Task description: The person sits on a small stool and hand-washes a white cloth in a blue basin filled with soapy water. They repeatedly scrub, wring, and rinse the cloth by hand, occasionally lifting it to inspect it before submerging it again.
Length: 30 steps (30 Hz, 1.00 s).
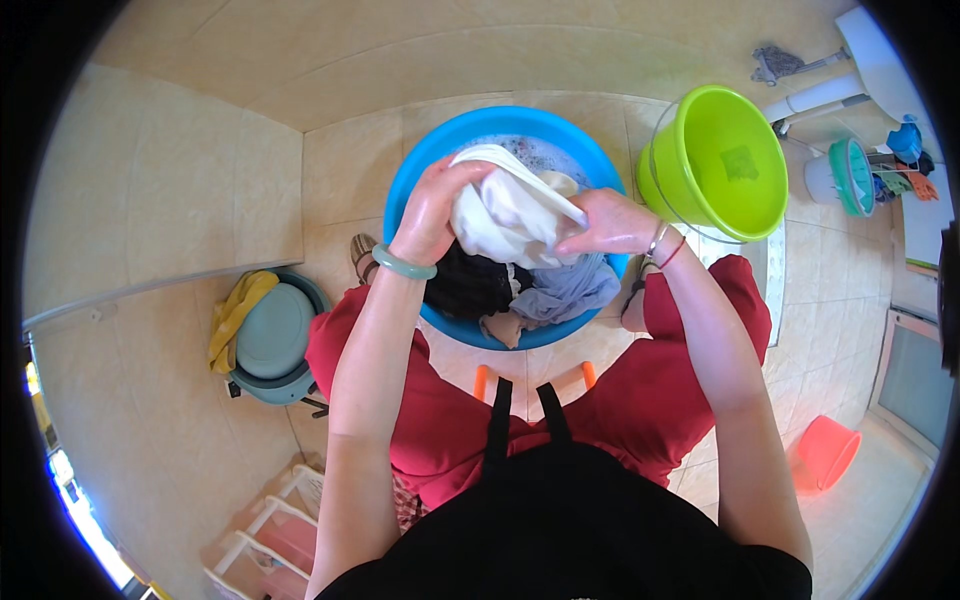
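Observation:
Above a round blue basin, both hands hold up a wet white garment; its exact kind does not show. My left hand grips its left upper side, with a green bangle on that wrist. On the other side, my right hand pinches the right edge, a silver bracelet and a red string at its wrist. Soapy water fills the far part of the basin. Under the white garment lie a black garment and a light blue-grey garment, with a beige piece at the near rim.
A lime-green bucket with a wire handle stands right of the basin. At left are grey-green basins with a yellow cloth. A white rack stands lower left, a pink bucket lower right. My knees flank the basin.

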{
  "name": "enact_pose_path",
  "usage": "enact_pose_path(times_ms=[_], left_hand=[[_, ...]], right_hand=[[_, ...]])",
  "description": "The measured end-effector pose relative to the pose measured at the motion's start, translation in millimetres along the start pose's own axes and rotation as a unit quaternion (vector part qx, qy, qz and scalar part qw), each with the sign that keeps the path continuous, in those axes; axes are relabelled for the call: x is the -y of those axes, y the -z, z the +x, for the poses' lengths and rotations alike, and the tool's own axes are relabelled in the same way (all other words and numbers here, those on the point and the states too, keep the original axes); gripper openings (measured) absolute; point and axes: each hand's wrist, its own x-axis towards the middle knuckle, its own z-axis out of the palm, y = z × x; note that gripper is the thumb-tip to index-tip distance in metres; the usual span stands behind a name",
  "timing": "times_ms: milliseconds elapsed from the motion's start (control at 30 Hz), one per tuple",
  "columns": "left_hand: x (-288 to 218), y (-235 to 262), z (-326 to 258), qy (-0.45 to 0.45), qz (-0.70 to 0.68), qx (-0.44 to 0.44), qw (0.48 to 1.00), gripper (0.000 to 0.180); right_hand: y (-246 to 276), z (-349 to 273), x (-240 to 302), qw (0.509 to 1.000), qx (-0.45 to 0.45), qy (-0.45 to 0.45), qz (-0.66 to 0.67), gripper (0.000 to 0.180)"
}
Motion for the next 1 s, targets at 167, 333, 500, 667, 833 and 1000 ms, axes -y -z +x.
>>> enact_pose_path(times_ms=[167, 333, 500, 667, 833, 1000], left_hand=[[-6, 16, 8, 0.021, -0.035, -0.106, 0.994, 0.025], [-6, 10, 2, -0.036, 0.157, -0.021, 0.987, 0.039], [-4, 7, -7, -0.097, 0.463, 0.1, 0.875, 0.049], [-6, 17, 2, 0.004, 0.389, 0.017, 0.921, 0.031], [-16, 7, -1, -0.029, 0.141, 0.007, 0.99, 0.027], [-16, 5, 2, -0.053, 0.077, -0.027, 0.995, 0.031]], right_hand=[[21, -6, -32, 0.922, -0.105, 0.033, 0.371, 0.027], [30, -12, -1, 0.777, -0.204, 0.017, 0.595, 0.035], [33, -14, -13, 0.746, -0.222, -0.012, 0.628, 0.043], [38, -17, -9, 0.759, -0.234, 0.0, 0.608, 0.043], [47, -29, 3, 0.835, -0.188, 0.069, 0.512, 0.039], [46, -33, 11, 0.947, -0.146, 0.078, 0.274, 0.04]])
